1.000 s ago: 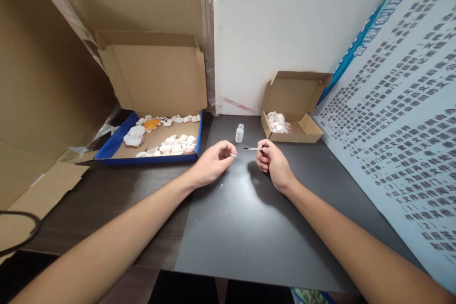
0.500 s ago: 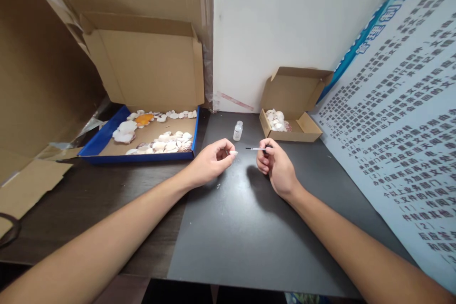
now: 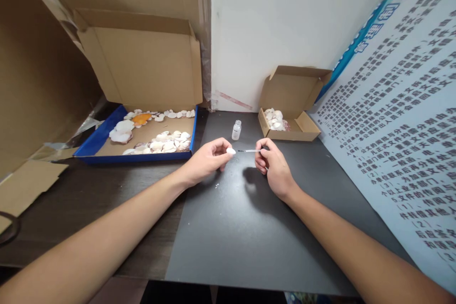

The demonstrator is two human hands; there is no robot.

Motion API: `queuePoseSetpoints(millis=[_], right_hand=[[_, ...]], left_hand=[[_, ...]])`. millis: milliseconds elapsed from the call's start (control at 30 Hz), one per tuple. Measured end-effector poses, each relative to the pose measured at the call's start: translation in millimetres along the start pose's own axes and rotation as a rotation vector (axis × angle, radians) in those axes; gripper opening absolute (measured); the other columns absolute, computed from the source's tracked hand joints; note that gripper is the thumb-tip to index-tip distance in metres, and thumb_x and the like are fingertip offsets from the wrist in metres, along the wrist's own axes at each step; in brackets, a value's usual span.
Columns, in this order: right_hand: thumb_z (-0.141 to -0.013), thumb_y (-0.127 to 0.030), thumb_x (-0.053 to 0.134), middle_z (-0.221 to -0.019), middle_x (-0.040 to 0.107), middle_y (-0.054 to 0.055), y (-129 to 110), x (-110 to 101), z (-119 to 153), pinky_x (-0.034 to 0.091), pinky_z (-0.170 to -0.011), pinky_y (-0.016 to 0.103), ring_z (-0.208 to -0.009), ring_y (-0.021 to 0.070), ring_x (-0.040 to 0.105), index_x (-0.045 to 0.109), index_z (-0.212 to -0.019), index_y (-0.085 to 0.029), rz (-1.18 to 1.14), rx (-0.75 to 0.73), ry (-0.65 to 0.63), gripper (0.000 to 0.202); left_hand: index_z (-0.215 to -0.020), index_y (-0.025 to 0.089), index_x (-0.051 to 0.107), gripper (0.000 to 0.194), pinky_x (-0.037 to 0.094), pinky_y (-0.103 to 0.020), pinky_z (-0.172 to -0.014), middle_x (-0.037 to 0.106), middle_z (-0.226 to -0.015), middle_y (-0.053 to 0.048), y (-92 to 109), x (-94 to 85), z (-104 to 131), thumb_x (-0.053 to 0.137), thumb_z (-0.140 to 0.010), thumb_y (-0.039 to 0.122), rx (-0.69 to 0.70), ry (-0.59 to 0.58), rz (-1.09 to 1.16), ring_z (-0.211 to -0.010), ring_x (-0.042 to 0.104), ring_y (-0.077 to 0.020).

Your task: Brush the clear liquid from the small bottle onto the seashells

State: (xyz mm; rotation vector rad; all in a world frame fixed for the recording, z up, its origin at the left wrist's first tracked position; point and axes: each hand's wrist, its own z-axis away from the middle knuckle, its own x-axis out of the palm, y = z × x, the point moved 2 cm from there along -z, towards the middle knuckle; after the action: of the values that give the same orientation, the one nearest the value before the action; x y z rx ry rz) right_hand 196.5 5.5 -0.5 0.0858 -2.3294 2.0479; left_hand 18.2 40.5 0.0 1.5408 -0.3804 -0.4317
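Observation:
Between thumb and fingers, my left hand (image 3: 208, 161) pinches a small white shell (image 3: 231, 151). A thin brush (image 3: 249, 151) with a dark tip is held in my right hand (image 3: 276, 166), its tip pointing left, a short gap from the shell. Behind the hands an uncapped small glass bottle (image 3: 236, 130) stands upright on the dark grey mat (image 3: 228, 237). White crumbs lie on the mat near my left hand.
At the left, an open blue-edged box (image 3: 135, 157) holds many white shells (image 3: 167, 142) and an orange one (image 3: 141, 118). A smaller open cardboard box (image 3: 308, 128) with shells stands at the back right. A printed sheet (image 3: 402, 118) slopes along the right side.
My left hand has turned the shell so its broad face shows. The brush has moved left, closer to the shell. The view has shifted slightly.

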Motion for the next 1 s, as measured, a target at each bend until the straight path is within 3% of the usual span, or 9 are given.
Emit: queuePoseSetpoints(millis=[200,500,700,1000], right_hand=[[-0.09,-0.032,0.046,-0.054,0.037,-0.008,1.2,-0.1,2.0,0.022,-0.048,0.025,-0.048,0.011,0.029,0.045,-0.083,-0.023,0.098,-0.086,-0.003,0.012],[-0.098,-0.042,0.045,-0.054,0.037,-0.008,0.8,0.2,3.4,0.026,-0.049,0.025,-0.049,0.0109,0.03,0.046,-0.082,-0.023,0.203,-0.177,0.015,0.026],[-0.096,-0.049,0.049,-0.056,0.036,-0.007,0.2,0.2,3.8,0.027,-0.047,0.025,-0.049,0.0107,0.031,0.046,-0.078,-0.023,0.194,-0.181,0.02,0.032],[-0.096,-0.049,0.051,-0.057,0.035,-0.006,3.0,-1.1,3.8,0.025,-0.048,0.025,-0.05,0.0107,0.03,0.049,-0.079,-0.023,0.242,-0.196,0.015,0.031]], left_hand=[[-0.085,0.015,0.059,0.026,0.04,-0.022,-0.056,0.061,-0.079,0.001,5.2,2.1,3.5,0.077,-0.073,0.029,-0.145,0.025,0.359,-0.057,0.05,-0.0056],[-0.086,0.016,0.057,0.024,0.034,-0.018,-0.048,0.067,-0.085,0.0,4.6,1.9,3.8,0.077,-0.077,0.026,-0.166,0.043,0.499,-0.052,0.048,-0.0036],[-0.089,0.015,0.063,0.027,0.026,-0.017,-0.045,0.058,-0.074,0.003,3.1,1.1,3.0,0.08,-0.074,0.03,-0.148,0.098,0.521,-0.049,0.039,-0.0016],[-0.079,0.016,0.061,0.022,0.018,-0.018,-0.043,0.031,-0.057,0.009,4.4,4.7,4.8,0.078,-0.076,0.03,-0.14,0.063,0.487,-0.047,0.023,-0.004]])
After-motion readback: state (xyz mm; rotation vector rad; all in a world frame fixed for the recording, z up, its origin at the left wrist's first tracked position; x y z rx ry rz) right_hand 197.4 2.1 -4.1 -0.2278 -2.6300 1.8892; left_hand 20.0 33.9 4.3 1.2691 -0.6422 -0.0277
